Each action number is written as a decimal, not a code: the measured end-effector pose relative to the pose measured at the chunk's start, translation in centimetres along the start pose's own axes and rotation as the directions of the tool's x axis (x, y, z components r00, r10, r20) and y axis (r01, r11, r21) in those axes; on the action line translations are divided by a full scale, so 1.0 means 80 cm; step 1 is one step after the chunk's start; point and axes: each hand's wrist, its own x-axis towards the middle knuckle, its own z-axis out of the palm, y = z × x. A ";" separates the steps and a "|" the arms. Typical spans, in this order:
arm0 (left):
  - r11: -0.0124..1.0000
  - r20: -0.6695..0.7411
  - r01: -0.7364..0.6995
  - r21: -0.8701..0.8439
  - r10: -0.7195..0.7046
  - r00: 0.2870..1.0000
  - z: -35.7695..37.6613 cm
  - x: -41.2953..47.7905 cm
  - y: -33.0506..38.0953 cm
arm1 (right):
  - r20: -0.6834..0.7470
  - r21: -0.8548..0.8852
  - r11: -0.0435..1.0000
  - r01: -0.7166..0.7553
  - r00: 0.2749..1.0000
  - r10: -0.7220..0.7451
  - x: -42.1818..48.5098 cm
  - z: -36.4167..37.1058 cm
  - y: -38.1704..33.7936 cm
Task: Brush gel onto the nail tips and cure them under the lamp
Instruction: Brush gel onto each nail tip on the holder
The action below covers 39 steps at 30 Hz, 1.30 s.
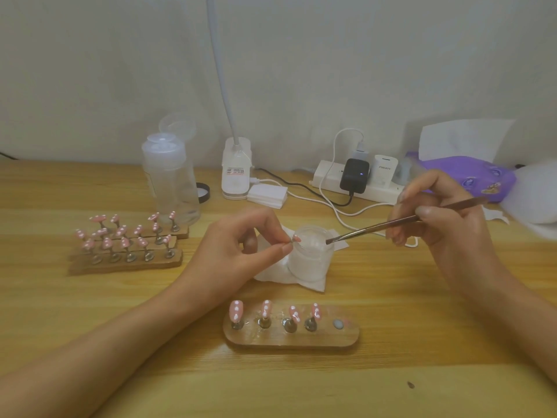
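Observation:
My left hand point(241, 245) pinches a small pink nail tip on its metal stand point(296, 238) just over the left rim of a frosted gel jar point(312, 257). My right hand point(443, 218) grips a thin brown brush point(391, 223); its bristle end hovers over the jar's open mouth, pointing at the nail tip. In front of me a wooden holder point(291, 339) carries several pink nail tips with white dots on stands, and its rightmost magnet spot is bare. A white gooseneck lamp point(236, 167) stands at the back of the table.
Three more wooden holders with pink tips point(126, 242) sit at left, a clear pump bottle point(170, 179) behind them. A white tissue point(301, 282) lies under the jar. A power strip with chargers and cables point(357, 179), white pads point(266, 196) and a purple tissue pack point(470, 175) line the back.

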 end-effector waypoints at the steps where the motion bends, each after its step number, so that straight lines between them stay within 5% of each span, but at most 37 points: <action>1: 1.000 0.000 0.000 -0.001 0.000 1.000 0.000 0.000 0.000 | 0.001 0.004 1.000 -0.005 1.000 0.005 0.001 -0.004 0.000; 10: 1.000 -0.009 0.004 -0.026 -0.004 1.000 0.001 0.000 -0.004 | -0.100 0.175 0.982 -0.065 0.991 0.083 0.002 0.001 -0.007; 17: 0.953 -0.078 0.044 -0.300 -0.070 0.994 -0.009 -0.001 0.006 | 0.180 -0.266 0.963 0.038 0.984 0.010 -0.014 0.059 -0.043; 23: 0.868 -0.022 0.077 -0.491 -0.101 0.995 -0.012 -0.002 0.006 | 0.251 -0.502 0.855 0.132 0.968 -0.002 -0.004 0.104 -0.043; 27: 0.852 -0.011 0.080 -0.517 -0.101 0.995 -0.017 -0.003 0.007 | 0.278 -0.479 0.861 0.171 0.960 -0.036 0.007 0.119 -0.045; 39: 0.761 0.103 0.144 -0.633 -0.102 0.989 -0.018 -0.003 -0.001 | 0.214 -0.239 0.971 -0.011 0.975 0.064 0.002 0.126 -0.053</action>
